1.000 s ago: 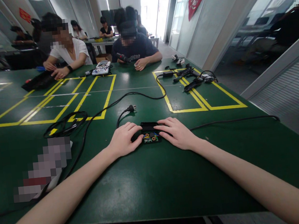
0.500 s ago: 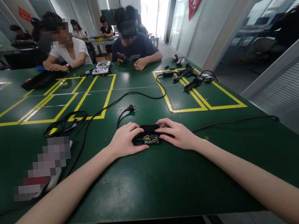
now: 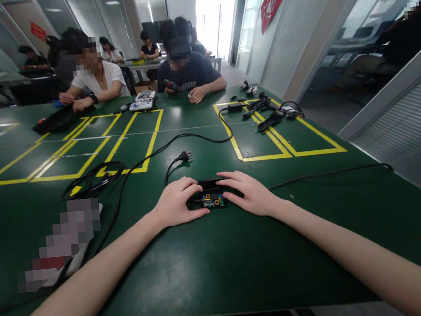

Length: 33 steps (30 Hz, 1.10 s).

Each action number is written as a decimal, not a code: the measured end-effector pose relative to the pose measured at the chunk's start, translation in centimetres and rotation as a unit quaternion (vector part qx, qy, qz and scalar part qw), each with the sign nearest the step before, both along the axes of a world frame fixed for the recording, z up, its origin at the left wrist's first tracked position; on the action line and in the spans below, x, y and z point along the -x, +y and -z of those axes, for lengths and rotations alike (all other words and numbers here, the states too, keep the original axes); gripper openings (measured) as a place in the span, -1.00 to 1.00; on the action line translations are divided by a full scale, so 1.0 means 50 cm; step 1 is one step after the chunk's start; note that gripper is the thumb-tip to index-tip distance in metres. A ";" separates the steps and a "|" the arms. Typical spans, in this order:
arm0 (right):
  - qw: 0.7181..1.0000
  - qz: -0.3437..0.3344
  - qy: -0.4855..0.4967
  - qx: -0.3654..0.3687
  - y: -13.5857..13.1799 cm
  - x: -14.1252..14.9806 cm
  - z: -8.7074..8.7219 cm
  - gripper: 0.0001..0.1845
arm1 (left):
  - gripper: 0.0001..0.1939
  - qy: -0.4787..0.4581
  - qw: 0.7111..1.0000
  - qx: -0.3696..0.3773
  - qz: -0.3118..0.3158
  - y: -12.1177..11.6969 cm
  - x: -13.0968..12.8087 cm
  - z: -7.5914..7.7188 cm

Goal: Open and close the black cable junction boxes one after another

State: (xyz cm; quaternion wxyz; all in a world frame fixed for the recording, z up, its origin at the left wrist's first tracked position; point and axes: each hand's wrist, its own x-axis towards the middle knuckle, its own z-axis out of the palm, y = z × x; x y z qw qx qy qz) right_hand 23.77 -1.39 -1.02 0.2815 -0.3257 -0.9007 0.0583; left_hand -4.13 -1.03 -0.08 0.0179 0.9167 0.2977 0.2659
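Note:
An opened black power adapter lies on the table in front of me, its circuit board (image 3: pixel 213 200) showing copper coils and green and yellow parts. Behind the board is its black cover (image 3: pixel 209 184), partly hidden by fingers. My left hand (image 3: pixel 179 200) grips the left end, fingers at the back and thumb along the front edge. At the right end, my right hand (image 3: pixel 249 191) has its fingers over the cover's edge and its thumb near the board. A black cable (image 3: pixel 331 171) runs right from behind my right hand, and a plug (image 3: pixel 185 156) lies beyond my left.
A power strip (image 3: pixel 73 241), partly blurred out, and a coiled cable (image 3: pixel 93 179) lie to the left. Yellow tape (image 3: pixel 266 157) marks the green table. Black devices (image 3: pixel 265 110) are at the far right; two people (image 3: pixel 190 70) sit opposite, near a white device (image 3: pixel 143 101).
My right fingers have shifted slightly and spread a little over the cover, which looks more tilted. The left hand keeps its grip. The camera view has tipped up slightly.

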 end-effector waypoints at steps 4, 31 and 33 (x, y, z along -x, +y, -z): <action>0.999 -0.033 -0.012 -0.012 -0.001 0.000 -0.005 -0.70 | -0.58 -0.001 1.000 -0.010 0.000 -0.001 0.001 -0.001; 0.993 -0.054 0.104 0.003 -0.001 -0.008 0.010 -0.71 | -0.40 0.007 0.997 0.067 -0.047 -0.004 -0.006 -0.012; 0.992 -0.054 0.113 0.009 -0.002 -0.007 0.009 -0.72 | -0.39 0.006 0.997 0.064 -0.040 -0.004 -0.005 -0.011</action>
